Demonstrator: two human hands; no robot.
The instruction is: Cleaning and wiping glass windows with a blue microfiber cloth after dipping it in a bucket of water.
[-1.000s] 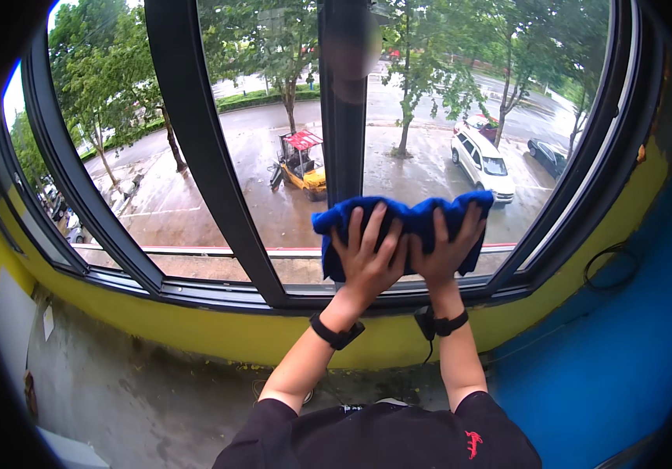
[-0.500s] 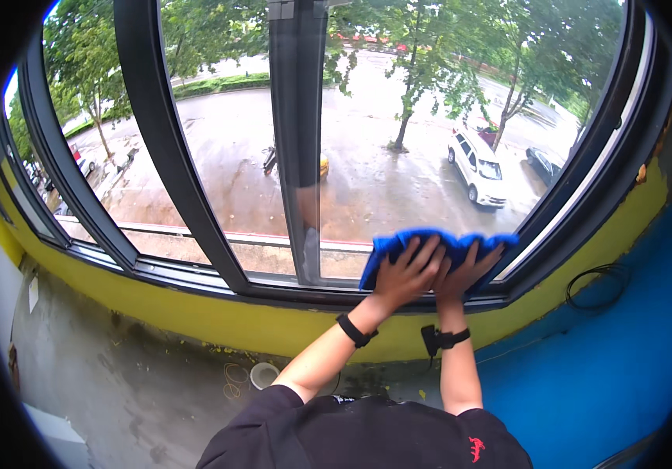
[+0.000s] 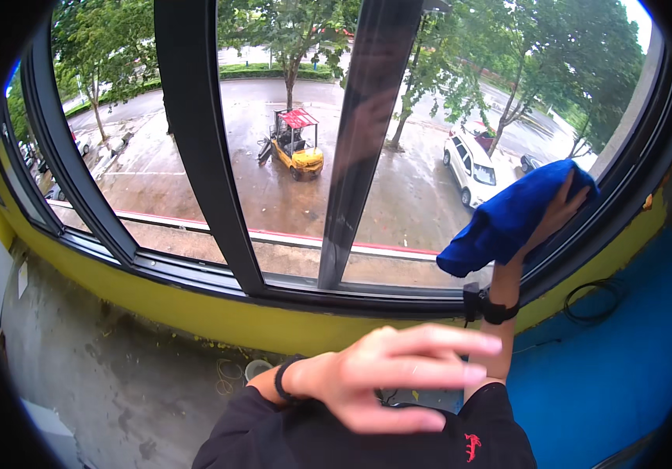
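My right hand (image 3: 561, 209) presses a bunched blue cloth (image 3: 500, 219) against the lower right of the window pane (image 3: 406, 223), close to the dark side frame. Part of that hand is covered by the cloth, though its fingers show along the cloth's right edge. In front of my chest, well back from the glass, hovers my left hand (image 3: 398, 374). Its fingers are spread, slightly blurred, and nothing is in them. A black band circles each wrist.
The dark window frame (image 3: 183, 141) has several uprights and a bottom rail above a yellow wall strip (image 3: 312, 332). A coiled black cable (image 3: 592, 303) is at right against a blue surface (image 3: 617, 367). Below left are a white bucket (image 3: 258, 369) and a loop of thin wire (image 3: 229, 377).
My left hand has come off the cloth and drawn back toward my chest. My right hand has slid the cloth up and to the right on the glass. The view has shifted.
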